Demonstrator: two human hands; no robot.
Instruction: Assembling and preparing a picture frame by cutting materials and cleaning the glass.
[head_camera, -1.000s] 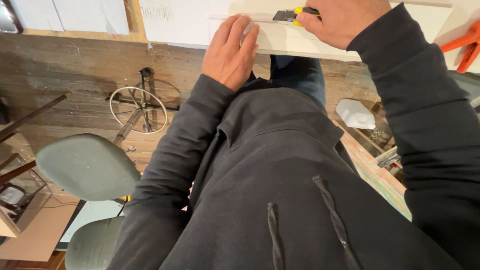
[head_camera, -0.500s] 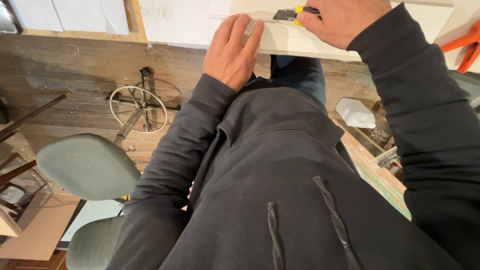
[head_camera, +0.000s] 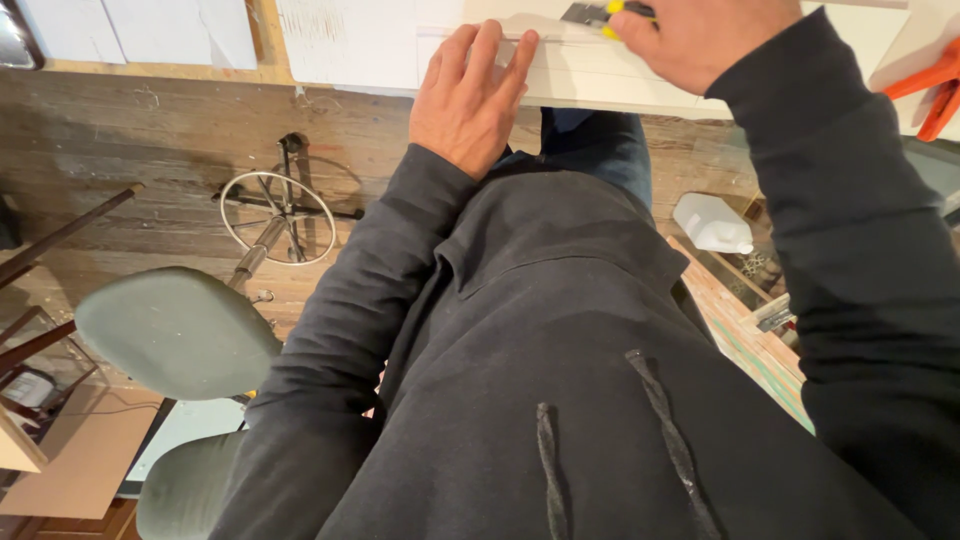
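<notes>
Little is shifting since a moment ago: the left hand (head_camera: 468, 100) is staying pressed flat, fingers released and spread, on the white board (head_camera: 590, 80) at the near edge of the bench (head_camera: 340, 45). The right hand (head_camera: 700, 35) is grasping a yellow-and-black utility knife (head_camera: 603, 12), fingers clenched around it, its tip resting on the board just beside the left fingertips (head_camera: 527, 40). An orange clamp (head_camera: 930, 85) is lying at the bench's right edge.

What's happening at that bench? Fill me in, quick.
A person in a dark hoodie leans over a white board on the bench. The left hand lies flat on the board; the right hand grips a yellow-and-black utility knife against its surface. Green stools stand on the wooden floor.
</notes>
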